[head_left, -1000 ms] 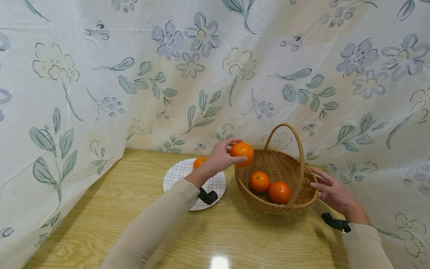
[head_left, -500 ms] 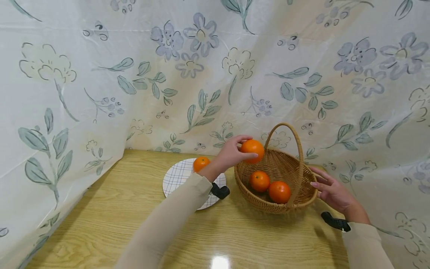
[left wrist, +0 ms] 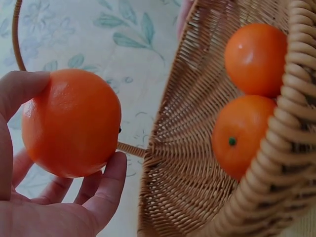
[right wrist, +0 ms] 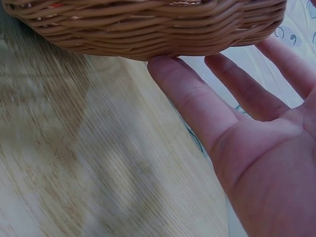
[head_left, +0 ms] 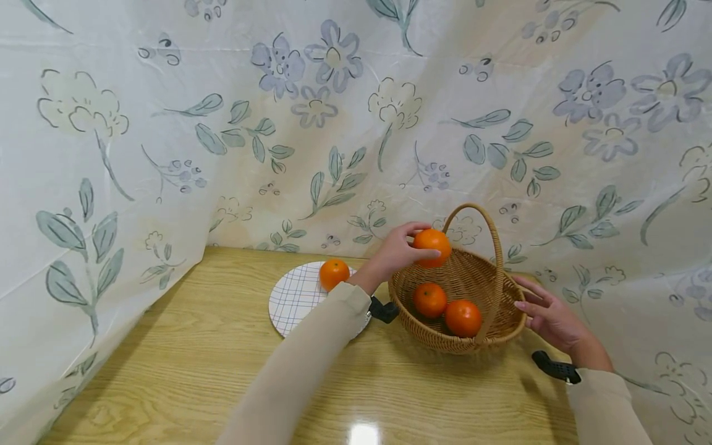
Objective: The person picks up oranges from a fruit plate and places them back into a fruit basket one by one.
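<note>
My left hand (head_left: 398, 252) holds an orange (head_left: 432, 248) between thumb and fingers, over the left back rim of a wicker basket (head_left: 423, 332). In the left wrist view the held orange (left wrist: 74, 123) appears beside the basket's woven wall (left wrist: 190, 173). Two more oranges lie inside the basket, one with a green stem spot (left wrist: 232, 141), the other (head_left: 463, 318) to its right. At the basket's right end, my right hand (head_left: 553, 318) rests fairly straight fingers against the rim. Its fingertips meet the basket's side (right wrist: 163, 34) in the right wrist view.
Left of the basket lies a round white plate with a grid pattern (head_left: 295, 300), with one orange (head_left: 334, 274) on it, partly behind my left forearm. The basket's arched handle (head_left: 494, 247) rises near my left hand. A floral cloth (head_left: 311, 154) hangs behind the wooden table (head_left: 167, 371).
My left hand has carried its orange rightward, from beside the basket's left rim to over it. The plate's orange shows more fully. My right hand and the basket stay put.
</note>
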`<state>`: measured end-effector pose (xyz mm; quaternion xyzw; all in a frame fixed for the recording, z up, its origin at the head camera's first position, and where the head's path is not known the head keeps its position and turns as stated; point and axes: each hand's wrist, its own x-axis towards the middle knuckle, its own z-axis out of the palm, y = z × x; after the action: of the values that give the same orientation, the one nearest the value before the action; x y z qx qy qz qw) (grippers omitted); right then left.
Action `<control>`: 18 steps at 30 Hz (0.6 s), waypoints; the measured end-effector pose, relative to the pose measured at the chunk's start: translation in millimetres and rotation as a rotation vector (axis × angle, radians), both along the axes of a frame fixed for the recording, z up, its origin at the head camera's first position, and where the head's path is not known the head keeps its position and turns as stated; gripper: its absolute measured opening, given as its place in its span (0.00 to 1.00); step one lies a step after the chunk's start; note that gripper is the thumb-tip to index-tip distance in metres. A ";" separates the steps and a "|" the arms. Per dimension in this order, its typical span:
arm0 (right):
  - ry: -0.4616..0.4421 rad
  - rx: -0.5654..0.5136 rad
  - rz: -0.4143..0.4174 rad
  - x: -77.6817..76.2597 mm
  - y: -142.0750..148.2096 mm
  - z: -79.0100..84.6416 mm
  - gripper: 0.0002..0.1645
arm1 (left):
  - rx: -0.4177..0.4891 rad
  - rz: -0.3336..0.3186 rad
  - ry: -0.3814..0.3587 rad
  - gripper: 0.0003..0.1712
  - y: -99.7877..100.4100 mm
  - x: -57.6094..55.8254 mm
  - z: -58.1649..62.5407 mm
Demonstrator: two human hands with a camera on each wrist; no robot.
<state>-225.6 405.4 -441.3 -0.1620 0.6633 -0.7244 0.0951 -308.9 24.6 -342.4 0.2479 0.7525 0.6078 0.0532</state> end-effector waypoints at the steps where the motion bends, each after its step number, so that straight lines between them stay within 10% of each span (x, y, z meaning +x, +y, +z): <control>1: 0.000 0.001 0.001 -0.1 0.1 0.1 0.39 | 0.001 0.001 -0.003 0.37 2.1 -0.7 -0.5; 18: -0.010 0.012 0.007 -18.3 8.2 -2.0 0.39 | 0.008 0.092 -0.102 0.34 36.9 -21.2 -16.6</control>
<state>-243.8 413.6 -443.3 -0.1600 0.6666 -0.7209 0.1018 -330.2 61.5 -359.0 0.1820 0.7570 0.6244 0.0628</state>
